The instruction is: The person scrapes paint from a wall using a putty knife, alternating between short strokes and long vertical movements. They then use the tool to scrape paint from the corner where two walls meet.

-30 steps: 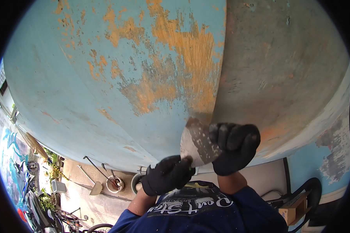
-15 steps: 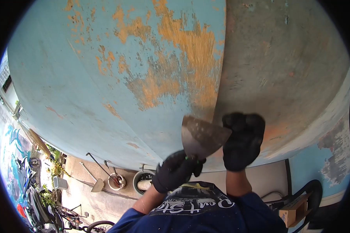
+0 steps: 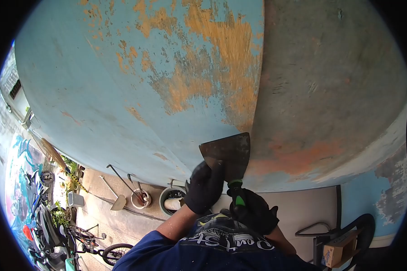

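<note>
A wide metal scraper point(image 3: 228, 153) with a green and black handle is held upright before the wall. My right hand point(image 3: 254, 212), in a black glove, is closed round its handle. My left hand point(image 3: 204, 187), also gloved in black, is at the left edge of the blade; its fingers are blurred and partly overlap the metal, so their grip is unclear. Behind and above the blade is a curved wall point(image 3: 108, 99) of light blue paint with orange and grey scraped patches, and a grey-brown part point(image 3: 330, 86) on the right.
Below the wall at the left are a bucket point(image 3: 141, 198) with tools, a green-rimmed pot point(image 3: 163, 203) and a long-handled dustpan point(image 3: 118, 203). A bicycle point(image 3: 115, 254) and motorbikes point(image 3: 43, 235) stand at lower left. A cardboard box point(image 3: 341, 249) is at lower right.
The scraper's handle has passed from my left hand to my right, and the blade now points up. My right hand has moved down and left; my left hand has moved slightly up.
</note>
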{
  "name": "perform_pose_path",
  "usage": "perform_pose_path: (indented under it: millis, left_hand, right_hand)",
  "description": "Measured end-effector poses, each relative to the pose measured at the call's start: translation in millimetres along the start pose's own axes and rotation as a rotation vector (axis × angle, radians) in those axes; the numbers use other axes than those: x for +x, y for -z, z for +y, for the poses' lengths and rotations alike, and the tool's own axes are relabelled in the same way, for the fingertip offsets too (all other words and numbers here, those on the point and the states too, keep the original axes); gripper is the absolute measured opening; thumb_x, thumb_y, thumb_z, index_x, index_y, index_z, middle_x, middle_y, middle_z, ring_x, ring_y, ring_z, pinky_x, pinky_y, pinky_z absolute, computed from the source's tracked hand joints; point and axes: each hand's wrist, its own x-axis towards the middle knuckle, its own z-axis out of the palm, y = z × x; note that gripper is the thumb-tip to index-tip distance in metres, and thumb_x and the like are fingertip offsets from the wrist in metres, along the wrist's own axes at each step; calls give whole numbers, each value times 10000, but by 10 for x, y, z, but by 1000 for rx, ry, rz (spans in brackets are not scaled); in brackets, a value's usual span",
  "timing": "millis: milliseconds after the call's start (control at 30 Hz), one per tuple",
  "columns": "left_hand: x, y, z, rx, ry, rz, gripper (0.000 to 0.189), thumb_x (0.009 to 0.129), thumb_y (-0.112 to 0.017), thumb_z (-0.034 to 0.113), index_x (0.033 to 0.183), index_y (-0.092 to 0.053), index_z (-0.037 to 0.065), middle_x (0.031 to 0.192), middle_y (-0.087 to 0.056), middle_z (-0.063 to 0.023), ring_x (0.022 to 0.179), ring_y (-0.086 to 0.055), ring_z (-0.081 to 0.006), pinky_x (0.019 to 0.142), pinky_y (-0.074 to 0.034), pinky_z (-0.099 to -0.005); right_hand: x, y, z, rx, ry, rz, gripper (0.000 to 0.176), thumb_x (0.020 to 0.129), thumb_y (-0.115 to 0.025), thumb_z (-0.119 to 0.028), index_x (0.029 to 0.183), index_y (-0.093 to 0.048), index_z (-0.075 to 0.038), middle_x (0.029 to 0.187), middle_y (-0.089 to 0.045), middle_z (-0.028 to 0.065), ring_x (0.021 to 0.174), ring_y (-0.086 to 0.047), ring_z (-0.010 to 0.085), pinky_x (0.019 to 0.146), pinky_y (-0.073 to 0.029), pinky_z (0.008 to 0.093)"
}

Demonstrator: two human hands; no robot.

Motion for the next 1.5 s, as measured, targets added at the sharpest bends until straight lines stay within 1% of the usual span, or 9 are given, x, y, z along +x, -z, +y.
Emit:
perform_pose_path:
  millis: [267, 367, 433, 567, 1200, 1300, 1367, 1433, 1500]
  left_hand:
    - [273, 429, 185, -239, 78, 165, 469, 1048, -348, 327, 980, -660, -17, 787, -679, -102, 704, -643, -159, 676, -508, -286]
    - [232, 372, 155, 56, -61, -8, 278, 757, -636, -5, 1034, -620, 12, 887, -673, -136, 784, -667, -243, 701, -517, -345]
    - [175, 341, 35, -65, -105, -287, 415, 1042, -395, 291, 1167, -592, -53, 894, -680, -116, 726, -645, -164, 666, -517, -284]
    - [133, 265, -34, 27, -100, -329, 279, 994, -500, 174, 1153, -612, -26, 956, -679, -177, 850, -671, -233, 728, -526, -353]
    - [543, -80, 79, -112, -375, -254, 194, 923, -540, 49, 1096, -582, -28, 882, -578, -186, 769, -569, -348, 643, -435, -405]
    - [602, -87, 38, 191, -821, -79, 256, 895, -576, 54, 1138, -573, -26, 908, -578, -208, 769, -576, -355, 655, -447, -412]
    - [644, -40, 186, -249, -134, -270, 427, 834, -626, 64, 1242, -537, -27, 996, -579, -234, 826, -587, -370, 710, -468, -427]
    - [871, 72, 326, 370, -1019, 34, 588, 777, -665, 84, 1326, -485, -29, 1074, -566, -248, 894, -586, -383, 767, -473, -448]
    - [866, 147, 499, 384, -1028, 15, 653, 760, -681, 100, 1352, -455, -53, 1115, -558, -237, 952, -579, -383, 801, -467, -453]
  right_hand:
    - [-353, -81, 2, 661, -183, 5, 410, 902, -595, -212, 1223, -538, 38, 888, -629, 110, 795, -632, 187, 713, -522, 318]
    - [-354, -160, -44, 856, -249, 41, 392, 917, -611, -160, 1247, -497, 18, 961, -606, 81, 846, -592, 139, 789, -502, 310]
    - [-231, -256, -182, 813, -171, 86, 387, 924, -605, -162, 1246, -481, 15, 958, -608, 80, 851, -595, 140, 788, -503, 312]
    - [-12, -548, -222, 875, -77, 6, 354, 937, -589, -160, 1226, -472, 7, 945, -610, 73, 861, -605, 145, 780, -507, 307]
    - [211, -877, -190, -1011, 248, 825, 407, 925, -592, -148, 1256, -498, 70, 1185, -554, 265, 1063, -571, 398, 910, -474, 468]
    - [227, -917, -255, -523, 59, 799, 435, 874, -652, -98, 1246, -506, 73, 1195, -543, 305, 1078, -574, 429, 894, -502, 480]
    - [447, -701, -425, -885, 211, 873, 414, 867, -666, -98, 1221, -522, 61, 1140, -565, 308, 1038, -603, 420, 860, -530, 468]
    - [509, -588, -650, -1240, 343, 915, 393, 860, -680, -97, 1196, -538, 49, 1084, -588, 310, 998, -632, 411, 826, -557, 455]
    - [538, -499, -833, -271, 196, 830, 370, 862, -668, -89, 1189, -552, 42, 1097, -578, 326, 1003, -627, 427, 804, -565, 451]
